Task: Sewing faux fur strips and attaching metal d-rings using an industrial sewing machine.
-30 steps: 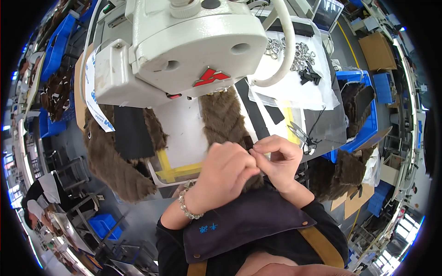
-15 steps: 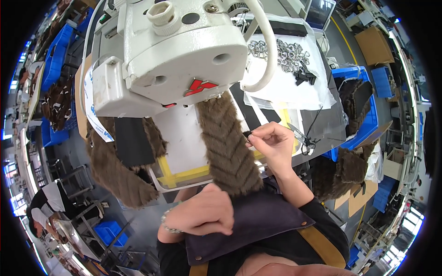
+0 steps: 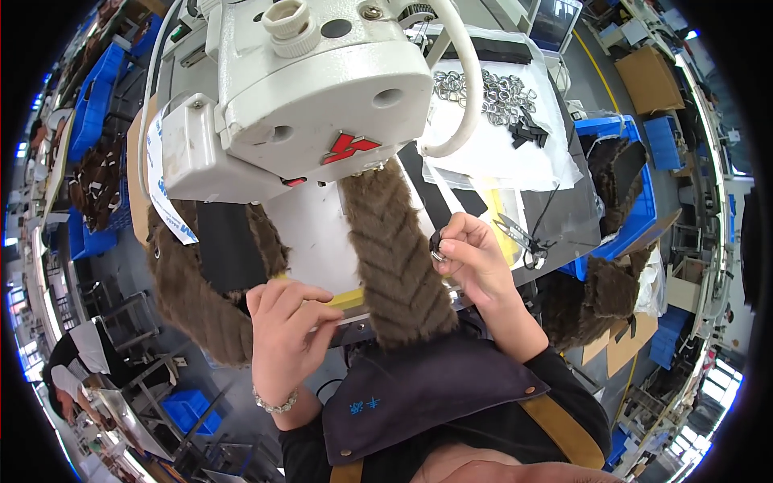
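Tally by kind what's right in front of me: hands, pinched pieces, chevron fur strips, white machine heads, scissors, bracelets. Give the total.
Hands: 2 (left hand, right hand)
Black-and-metal piece, pinched: 1
Chevron fur strip: 1
White machine head: 1
Scissors: 1
Bracelet: 1
Total: 7

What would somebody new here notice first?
Probably the big white machine, filling the top middle. Below it, a brown furry strip runs toward the person's dark apron; beside the strip, the right hand pinches a small dark piece. Shiny metal rings lie heaped right of the machine.
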A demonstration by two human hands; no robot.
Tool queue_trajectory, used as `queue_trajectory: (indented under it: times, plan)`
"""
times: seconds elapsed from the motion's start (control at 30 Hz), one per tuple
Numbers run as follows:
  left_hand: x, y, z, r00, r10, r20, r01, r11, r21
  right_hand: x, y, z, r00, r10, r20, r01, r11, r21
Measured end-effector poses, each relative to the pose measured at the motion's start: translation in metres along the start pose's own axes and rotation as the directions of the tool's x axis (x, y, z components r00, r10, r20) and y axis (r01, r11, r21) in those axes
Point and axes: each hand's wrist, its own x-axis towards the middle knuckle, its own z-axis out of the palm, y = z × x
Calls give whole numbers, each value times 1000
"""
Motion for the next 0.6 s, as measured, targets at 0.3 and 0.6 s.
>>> queue_trajectory:
  times: [0.3, 0.6]
  plan:
    - [36, 23, 38, 979, -49, -200, -30, 926, -376, 3, 11, 8, 892, 375, 251, -438, 853, 285]
    - [47, 17, 63, 995, -93, -38, 44, 743, -667, -2, 32, -1, 816, 414, 403, -569, 697, 436]
